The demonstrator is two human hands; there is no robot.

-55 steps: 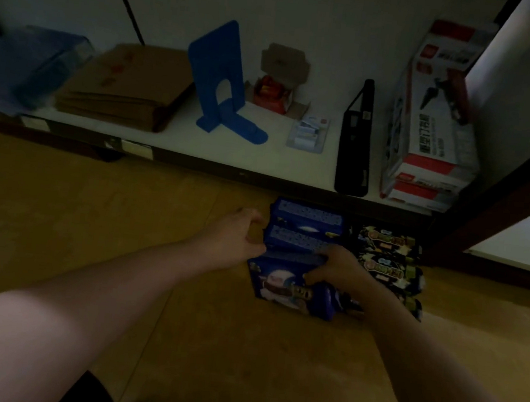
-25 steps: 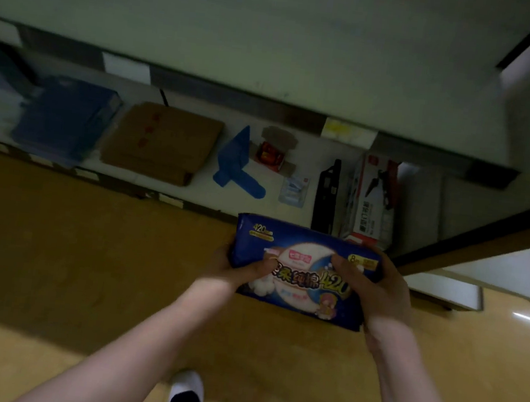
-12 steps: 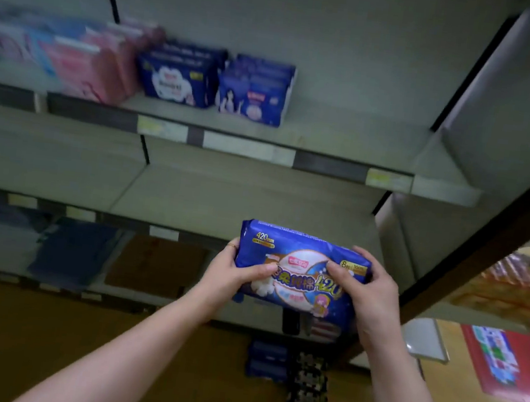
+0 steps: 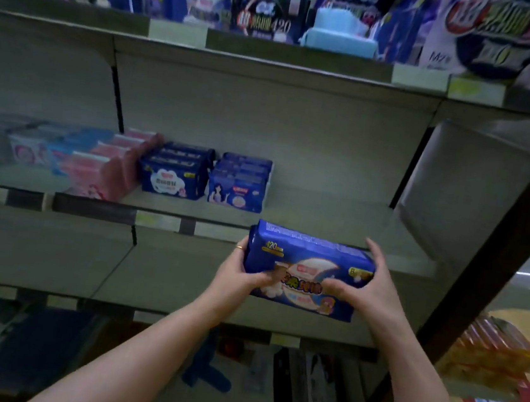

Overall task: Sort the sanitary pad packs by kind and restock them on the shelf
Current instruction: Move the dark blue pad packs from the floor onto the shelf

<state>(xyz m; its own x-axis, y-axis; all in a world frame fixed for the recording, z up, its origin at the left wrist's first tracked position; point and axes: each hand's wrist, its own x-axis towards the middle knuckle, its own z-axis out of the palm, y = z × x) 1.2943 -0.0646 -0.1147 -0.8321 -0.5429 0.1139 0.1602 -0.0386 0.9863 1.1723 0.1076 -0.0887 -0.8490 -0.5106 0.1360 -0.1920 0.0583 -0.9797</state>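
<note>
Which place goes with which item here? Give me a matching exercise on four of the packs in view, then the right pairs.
Items
1. dark blue plastic pad pack with cartoon front
2. pink plastic pad packs
3. light blue soft pack
4. orange wrapped packs

Places
A. on the top shelf
B. between the left hand and the right hand
C. far right, off this rack
D. on the middle shelf, left part

Pairs: 1-B, 2-D, 3-A, 4-C

Bare forearms (image 4: 154, 347), both of them, uncovered from the frame's 6 o'clock edge to the wrists. Left grip (image 4: 242, 271): one thin gold-coloured ring (image 4: 239, 247) on a finger, up at its 11 o'clock side.
</note>
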